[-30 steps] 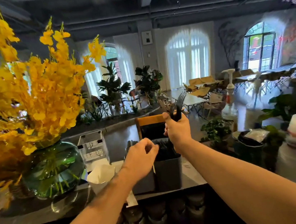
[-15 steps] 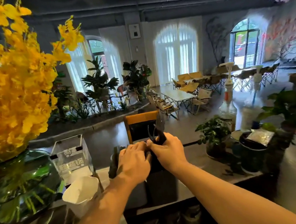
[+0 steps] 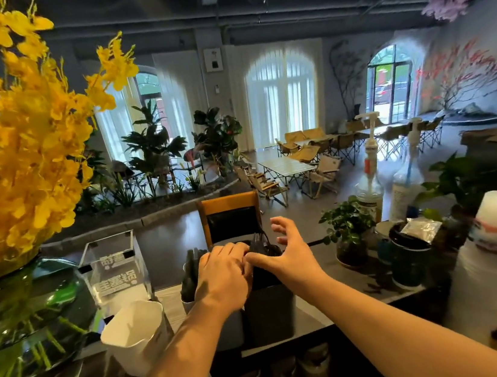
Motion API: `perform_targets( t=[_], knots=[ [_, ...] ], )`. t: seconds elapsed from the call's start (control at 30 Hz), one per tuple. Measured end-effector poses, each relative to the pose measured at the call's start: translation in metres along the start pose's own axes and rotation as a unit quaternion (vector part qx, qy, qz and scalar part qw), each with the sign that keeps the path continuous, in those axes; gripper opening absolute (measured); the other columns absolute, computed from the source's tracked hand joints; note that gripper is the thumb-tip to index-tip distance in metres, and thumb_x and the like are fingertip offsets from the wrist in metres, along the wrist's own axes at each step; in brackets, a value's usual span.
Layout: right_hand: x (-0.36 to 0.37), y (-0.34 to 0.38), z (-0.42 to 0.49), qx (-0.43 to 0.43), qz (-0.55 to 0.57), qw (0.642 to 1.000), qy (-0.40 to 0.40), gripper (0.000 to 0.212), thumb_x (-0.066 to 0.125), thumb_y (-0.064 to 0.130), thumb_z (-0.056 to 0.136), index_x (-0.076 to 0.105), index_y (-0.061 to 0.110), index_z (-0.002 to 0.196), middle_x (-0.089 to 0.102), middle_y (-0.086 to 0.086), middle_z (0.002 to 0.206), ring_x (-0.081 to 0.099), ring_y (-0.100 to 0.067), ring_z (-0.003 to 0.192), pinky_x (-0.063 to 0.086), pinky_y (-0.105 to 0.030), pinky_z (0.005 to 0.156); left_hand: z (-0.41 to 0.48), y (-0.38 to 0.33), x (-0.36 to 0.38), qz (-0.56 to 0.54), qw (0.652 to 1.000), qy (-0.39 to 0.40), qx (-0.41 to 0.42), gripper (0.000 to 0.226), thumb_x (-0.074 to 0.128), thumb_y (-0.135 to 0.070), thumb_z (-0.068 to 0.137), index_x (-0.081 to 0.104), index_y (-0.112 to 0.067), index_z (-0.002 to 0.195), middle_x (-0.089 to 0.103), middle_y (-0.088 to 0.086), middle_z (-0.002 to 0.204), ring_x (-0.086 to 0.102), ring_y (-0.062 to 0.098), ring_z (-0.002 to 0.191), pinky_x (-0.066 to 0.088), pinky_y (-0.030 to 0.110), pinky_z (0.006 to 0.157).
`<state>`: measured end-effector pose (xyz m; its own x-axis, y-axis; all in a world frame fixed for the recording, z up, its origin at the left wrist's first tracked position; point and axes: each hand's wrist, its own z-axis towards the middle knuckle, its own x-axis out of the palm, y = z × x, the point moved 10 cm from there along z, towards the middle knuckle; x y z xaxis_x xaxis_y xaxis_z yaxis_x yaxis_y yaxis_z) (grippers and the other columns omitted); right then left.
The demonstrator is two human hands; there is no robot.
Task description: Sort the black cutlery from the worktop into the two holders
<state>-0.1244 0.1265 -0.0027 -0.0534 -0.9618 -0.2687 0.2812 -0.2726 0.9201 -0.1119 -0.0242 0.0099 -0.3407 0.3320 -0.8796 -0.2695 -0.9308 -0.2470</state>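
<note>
Two holders stand side by side on the worktop's front edge: a dark holder (image 3: 269,312) and, left of it, a light holder (image 3: 189,303) mostly hidden by my left arm. Black cutlery (image 3: 260,243) stands in the dark one, and more black cutlery (image 3: 190,272) sticks out of the light one. My left hand (image 3: 223,274) lies on top where the two holders meet, its fingers curled down over the rim. My right hand (image 3: 287,256) hovers just over the dark holder with fingers spread, holding nothing.
A white paper cup (image 3: 136,332), a clear acrylic box (image 3: 115,269) and a green glass vase of yellow flowers (image 3: 20,313) crowd the left. To the right stand small potted plants (image 3: 349,232), pump bottles (image 3: 369,178) and a stack of cups (image 3: 490,257).
My right hand carried a bunch of black cutlery down into the dark holder and let go; its fingers are now spread. My left hand stayed on the holders.
</note>
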Motion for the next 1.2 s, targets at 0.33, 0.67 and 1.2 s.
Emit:
perform_targets(
  t=[0.33, 0.67, 1.2],
  knots=[
    [0.014, 0.091, 0.016, -0.212, -0.296, 0.931, -0.004, 0.074, 0.060, 0.059, 0.097, 0.031, 0.031, 0.159, 0.013, 0.001, 0.174, 0.017, -0.022, 0.158, 0.022, -0.043, 0.125, 0.008, 0.003, 0.011, 0.056, 0.998, 0.029, -0.011, 0.039, 0.035, -0.040, 0.108, 0.044, -0.031, 0.145, 0.053, -0.004, 0.143, 0.046, 0.021, 0.132, 0.031, 0.040, 0.115],
    [0.027, 0.045, 0.026, -0.100, -0.428, 0.894, 0.083, 0.044, 0.035, 0.042, 0.112, 0.059, 0.019, 0.083, 0.064, -0.004, 0.086, 0.058, -0.024, 0.079, 0.037, -0.034, 0.069, 0.005, 0.004, 0.009, 0.045, 0.999, -0.009, 0.026, 0.035, 0.041, -0.039, 0.106, 0.050, -0.031, 0.140, 0.058, -0.007, 0.132, 0.051, 0.017, 0.121, 0.037, 0.037, 0.109],
    [0.041, -0.005, -0.010, -0.111, -0.369, 0.914, 0.126, 0.056, 0.029, 0.045, 0.114, 0.030, 0.023, 0.165, 0.021, 0.005, 0.174, 0.008, -0.011, 0.161, 0.010, -0.031, 0.130, 0.006, 0.006, 0.008, 0.015, 0.999, -0.035, -0.002, 0.030, 0.034, -0.032, 0.109, 0.057, -0.031, 0.128, 0.061, -0.010, 0.126, 0.054, 0.013, 0.115, 0.038, 0.036, 0.105]
  ],
)
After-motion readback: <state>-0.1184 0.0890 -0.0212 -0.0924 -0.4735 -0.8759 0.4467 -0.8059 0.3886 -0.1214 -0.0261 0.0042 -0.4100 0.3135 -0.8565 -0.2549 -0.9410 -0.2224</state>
